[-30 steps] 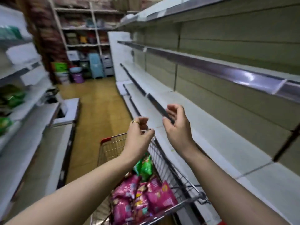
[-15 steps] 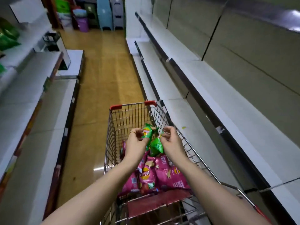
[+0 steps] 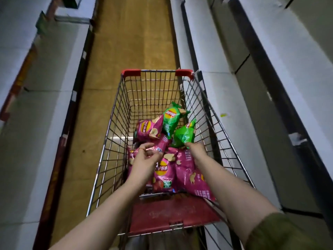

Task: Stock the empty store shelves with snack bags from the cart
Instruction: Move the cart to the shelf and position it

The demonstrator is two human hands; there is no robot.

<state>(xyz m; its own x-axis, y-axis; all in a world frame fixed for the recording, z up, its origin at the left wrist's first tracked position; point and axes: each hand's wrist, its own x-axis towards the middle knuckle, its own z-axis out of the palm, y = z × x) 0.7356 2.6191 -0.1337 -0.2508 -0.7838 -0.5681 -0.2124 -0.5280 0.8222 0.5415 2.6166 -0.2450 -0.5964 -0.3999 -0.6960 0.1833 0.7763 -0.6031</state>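
Your cart (image 3: 115, 123) stands in the aisle, close beside the low white shelves on the right (image 3: 227, 109), with more white shelves on the left (image 3: 27, 123) across a strip of yellow-brown floor (image 3: 133, 42). All the snack bags in view lie in the near half of the cart's basket.

Your left hand (image 3: 146, 160) is down inside the basket. Its fingers are curled, and they pinch the shiny edge of a pink bag (image 3: 164, 142) that lies in the middle of the heap. Just beyond it, a far pink bag (image 3: 148, 130) leans toward the left wall of the basket.

Your right hand (image 3: 196, 149) meets the lower edge of a green bag (image 3: 184, 136) and grasps it there. Its fingertips are tucked out of sight behind the bag, which stands tilted above the hand. A second green bag (image 3: 171, 118) stands just beyond and to the left, touching the first.

Under your wrists lie two more pink bags side by side: a left one (image 3: 163, 175) and a right one (image 3: 190, 175). The right one reaches the red seat flap (image 3: 173, 213) at the near end. The right arm has a dark green sleeve (image 3: 281, 231) at the near right corner.
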